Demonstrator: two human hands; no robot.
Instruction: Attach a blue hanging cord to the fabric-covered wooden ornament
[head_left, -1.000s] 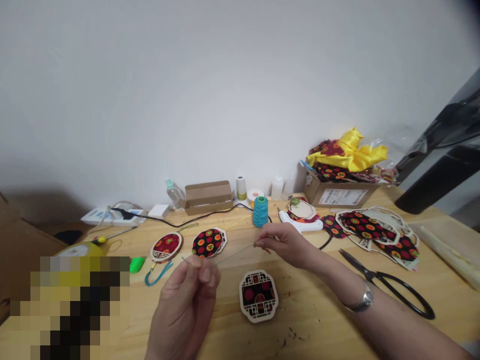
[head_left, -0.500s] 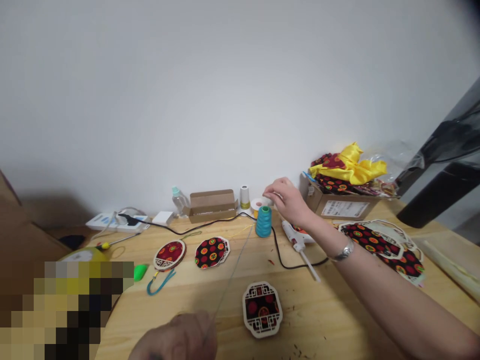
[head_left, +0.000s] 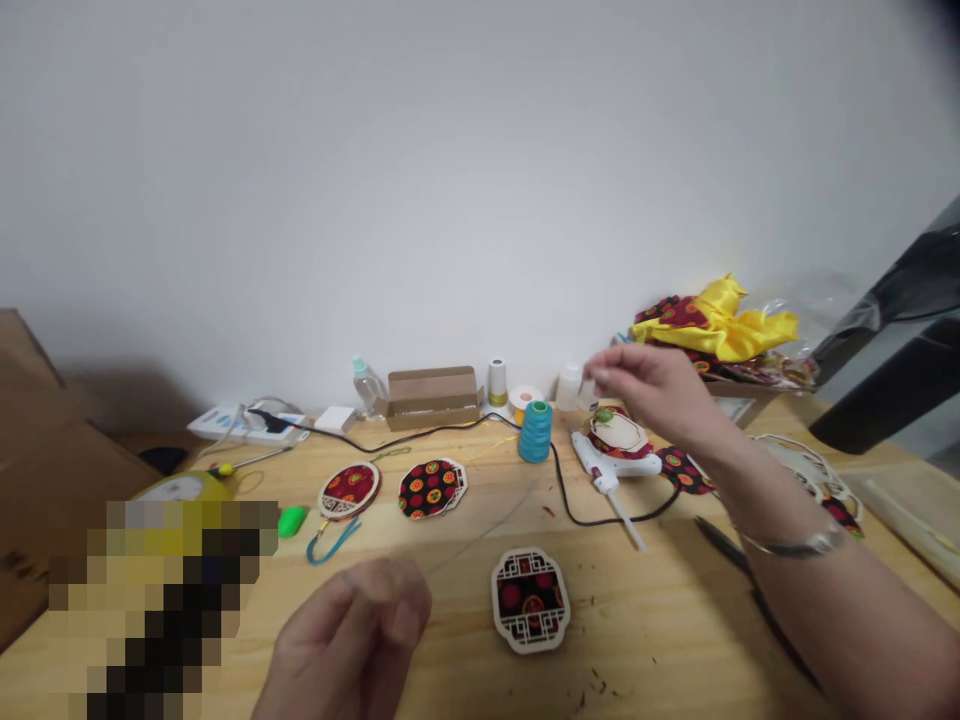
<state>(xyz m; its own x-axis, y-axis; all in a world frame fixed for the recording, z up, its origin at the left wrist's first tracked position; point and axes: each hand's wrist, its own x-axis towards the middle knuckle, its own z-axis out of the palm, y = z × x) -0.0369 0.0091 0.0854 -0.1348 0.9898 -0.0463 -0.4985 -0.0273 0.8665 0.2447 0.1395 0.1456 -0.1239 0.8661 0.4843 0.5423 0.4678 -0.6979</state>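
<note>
My left hand point(head_left: 352, 630) is closed in a pinch at the lower middle, and a thin grey-blue thread point(head_left: 484, 530) runs from it up toward the right. The teal thread cone point(head_left: 535, 433) stands upright at the back middle. My right hand point(head_left: 645, 385) is raised above the table near the yellow cloth, thumb and fingers pinched together; what they hold is too small to name. Between the hands lies a wooden-framed patterned piece point(head_left: 530, 602). Below my right hand rests the white glue gun point(head_left: 611, 465).
At the back stand an open cardboard box point(head_left: 433, 410), a white spool point(head_left: 497, 385) and a small bottle point(head_left: 367, 385). Patterned pieces point(head_left: 431, 488) lie left of centre. A black cable point(head_left: 566, 500) crosses the table. Scissors point(head_left: 724, 545) lie under my right forearm.
My right hand has moved right, away from above the teal cone. My left hand has risen and is more fully in view. The view has shifted slightly, and the scissors now show.
</note>
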